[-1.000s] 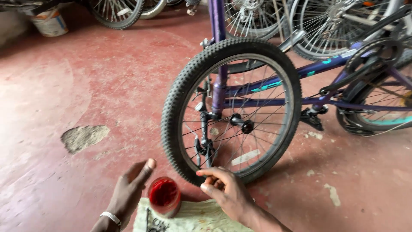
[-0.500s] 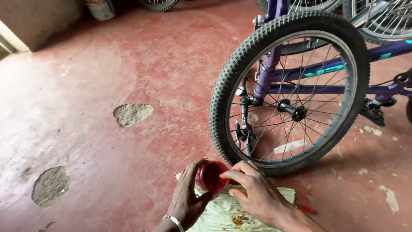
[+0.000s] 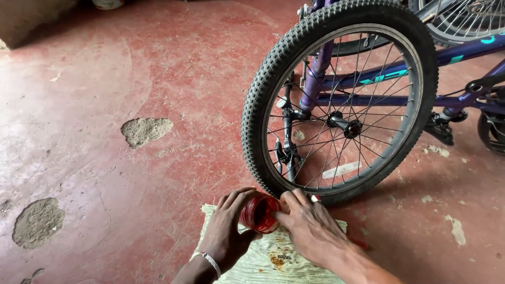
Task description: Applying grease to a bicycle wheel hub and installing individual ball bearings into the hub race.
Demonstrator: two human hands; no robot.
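floor (image 3: 105,79): red painted concrete, worn through in grey patches to your left, one near the middle (image 3: 146,130) and one lower down (image 3: 38,221). bicycle (image 3: 463,58): purple frame with teal markings, standing to your right, running out of view at the right edge. wheel (image 3: 339,100): knobbly black tyre, grey rim, thin spokes, black hub at centre; its bottom rests on the floor just beyond your hands. second wheel (image 3: 463,21): part of another spoked rim, top right, behind the frame. cloth (image 3: 263,257): pale green, crumpled, stained with rust-coloured spots, spread on the floor under your hands. your left hand (image 3: 229,231): curled around the near side of the jar, gripping it; a beaded silver bracelet (image 3: 209,261) sits on the wrist. your right hand (image 3: 310,226): fingers bent, tips pressed against the jar's far side and top, so both hands grip it together. jar (image 3: 259,214): small, round, red and translucent, tilted on its side between your hands, just above the cloth and near the tyre's lowest point; whether it touches the cloth cannot be told.
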